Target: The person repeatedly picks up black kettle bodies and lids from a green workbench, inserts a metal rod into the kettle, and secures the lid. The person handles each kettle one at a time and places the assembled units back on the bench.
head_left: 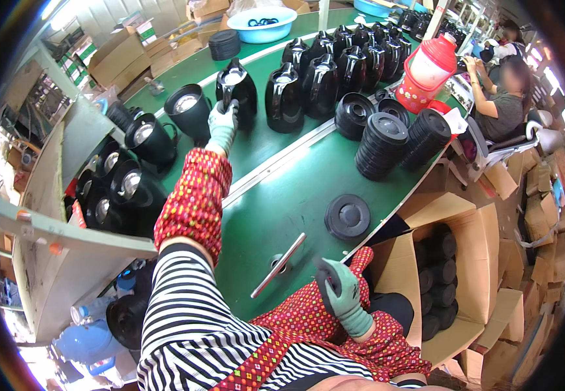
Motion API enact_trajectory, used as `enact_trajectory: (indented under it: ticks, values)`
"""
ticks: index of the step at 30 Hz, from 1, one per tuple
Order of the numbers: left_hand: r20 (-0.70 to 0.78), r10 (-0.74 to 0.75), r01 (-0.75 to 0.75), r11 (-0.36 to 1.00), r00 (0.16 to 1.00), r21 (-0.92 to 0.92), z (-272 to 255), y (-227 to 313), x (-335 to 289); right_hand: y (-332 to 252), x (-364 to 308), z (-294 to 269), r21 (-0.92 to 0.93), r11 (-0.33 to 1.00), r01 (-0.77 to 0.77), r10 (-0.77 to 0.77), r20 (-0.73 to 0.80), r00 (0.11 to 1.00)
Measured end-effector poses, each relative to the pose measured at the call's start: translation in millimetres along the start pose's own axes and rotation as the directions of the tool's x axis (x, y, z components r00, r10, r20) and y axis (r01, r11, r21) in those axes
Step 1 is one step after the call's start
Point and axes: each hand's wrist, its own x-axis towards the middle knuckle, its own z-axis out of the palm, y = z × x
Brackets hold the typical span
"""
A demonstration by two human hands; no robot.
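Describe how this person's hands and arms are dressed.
The left hand and right hand wear pale green gloves. Red oversleeves with a small multicoloured pattern cover the forearms; a black-and-white striped sleeve covers the left upper arm.

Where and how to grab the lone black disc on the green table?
Black disc: likely opposite edges of the rim, from above on the wearer's side. It lies flat on the green table, round, with nothing stacked on it.
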Motion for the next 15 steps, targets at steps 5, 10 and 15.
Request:
enact_trajectory:
  ticks: [5,10,15]
  values:
    - [-0.02,-0.216,0.184,0.873,0.976,-0.451,-2.2,-18.0,48.4,-6.6,10.3,6.6,0.028,0.998,0.054,-0.056,0.075,0.996]
    - [-0.169,0.067,0.006,0.916,0.983,0.4,10.3,4.1,22.5,1.5,14.2,4.3,0.034,0.999,-0.002,0.001,0.034,0.999]
    - [-0.192,0.302,-0.136,0.795,0.934,0.591,-87.3,48.8,-13.6,-2.4,13.2,8.3,0.037,0.999,0.016,-0.016,0.02,1.0]
